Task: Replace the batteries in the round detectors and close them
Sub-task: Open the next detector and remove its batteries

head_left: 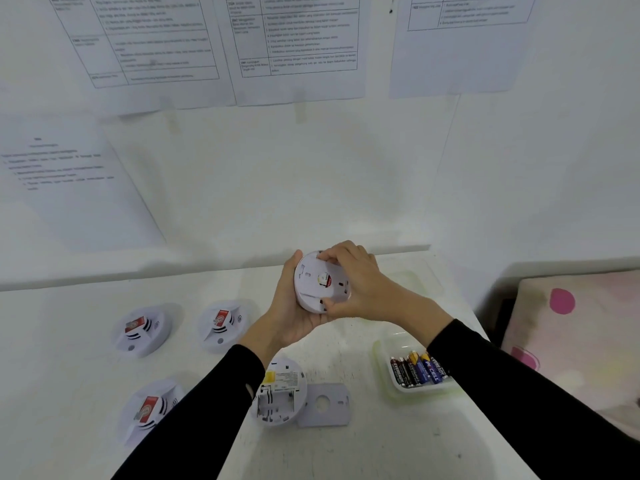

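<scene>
Misalignment looms: left hand [294, 320] clamps its grip round the detector [306, 301], right hand [362, 285] pinches the back plate [311, 277], and a crooked twist could jam it.

Near right, tray [380, 355] on the counter [346, 452]: black batteries [399, 374] marked "EVEREADY"; blue battery [431, 372] marked "PKCELL". Far wall: printed sheets [156, 39] with ruled tables, wording too blurred to read. Sticker on the open round detector [287, 377] and red labels on the left detectors [135, 324]: illegible.
</scene>
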Motion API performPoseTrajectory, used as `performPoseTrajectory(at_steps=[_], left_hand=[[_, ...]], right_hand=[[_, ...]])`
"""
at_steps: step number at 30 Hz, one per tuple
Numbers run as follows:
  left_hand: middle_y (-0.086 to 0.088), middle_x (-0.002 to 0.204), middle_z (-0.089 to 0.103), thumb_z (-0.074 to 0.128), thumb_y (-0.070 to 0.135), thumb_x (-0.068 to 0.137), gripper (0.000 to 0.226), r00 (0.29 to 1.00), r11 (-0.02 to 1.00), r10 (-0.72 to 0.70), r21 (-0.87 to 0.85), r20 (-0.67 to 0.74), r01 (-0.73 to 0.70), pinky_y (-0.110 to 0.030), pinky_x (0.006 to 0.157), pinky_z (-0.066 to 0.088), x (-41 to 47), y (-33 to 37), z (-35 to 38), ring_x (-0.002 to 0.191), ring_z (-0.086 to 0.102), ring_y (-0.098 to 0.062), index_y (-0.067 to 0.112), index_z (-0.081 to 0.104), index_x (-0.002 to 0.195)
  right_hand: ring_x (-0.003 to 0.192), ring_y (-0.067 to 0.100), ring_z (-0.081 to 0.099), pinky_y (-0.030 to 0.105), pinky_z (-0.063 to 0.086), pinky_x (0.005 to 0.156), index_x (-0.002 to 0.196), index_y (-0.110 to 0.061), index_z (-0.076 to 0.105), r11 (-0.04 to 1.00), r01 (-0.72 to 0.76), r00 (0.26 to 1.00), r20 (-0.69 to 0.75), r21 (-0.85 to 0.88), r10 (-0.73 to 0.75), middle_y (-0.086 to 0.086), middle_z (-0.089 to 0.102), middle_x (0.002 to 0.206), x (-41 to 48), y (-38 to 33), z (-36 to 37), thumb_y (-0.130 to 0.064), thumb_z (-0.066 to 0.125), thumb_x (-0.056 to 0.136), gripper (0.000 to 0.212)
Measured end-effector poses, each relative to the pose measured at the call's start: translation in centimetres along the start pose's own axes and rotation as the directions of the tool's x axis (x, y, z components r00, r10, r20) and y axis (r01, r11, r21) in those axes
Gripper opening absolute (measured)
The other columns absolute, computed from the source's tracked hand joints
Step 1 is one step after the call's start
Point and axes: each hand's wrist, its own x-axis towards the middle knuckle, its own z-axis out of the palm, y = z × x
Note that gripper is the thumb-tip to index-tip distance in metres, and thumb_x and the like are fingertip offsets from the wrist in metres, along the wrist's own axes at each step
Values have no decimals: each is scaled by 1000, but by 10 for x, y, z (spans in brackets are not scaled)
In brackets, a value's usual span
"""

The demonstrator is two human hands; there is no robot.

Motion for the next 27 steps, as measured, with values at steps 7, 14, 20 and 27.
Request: performPoseTrajectory(at_steps=[7,14,20,27], left_hand=[[-18,128,65,43,63,91,69,998,999,-37,-15,59,38,-47,79,58,3,1,-3,105,68,-35,16,54,139],[-18,119,69,50,61,84,61,995,996,-80,-25,61,82,-44,74,58,1,2,-5,97,71,-34,13,69,116],[-17,124,67,44,59,91,60,997,999,-22,-30,78,24,-49,86,56,3,3,-5,104,69,-35,15,62,127],[-23,133,61,41,53,95,62,995,985,87,-144,-39,-92,-45,78,61,2,7,-25,108,65,-37,9,57,135]], right_hand=[[101,11,31,19,30,83,126,-13,39,998,17,998,58,59,-20,-7,34,113,1,1,-3,-29,80,65,75],[101,19,38,21,34,86,122,-8,42,991,135,990,35,1,-135,2,41,115,1,5,-1,-24,85,59,78],[103,14,35,22,30,89,128,-11,42,984,165,986,11,-63,-165,-1,39,117,3,11,-1,-34,75,63,76],[106,11,36,12,35,86,124,-19,40,979,31,998,-55,202,-20,-7,34,117,3,15,-4,-34,74,61,73]])
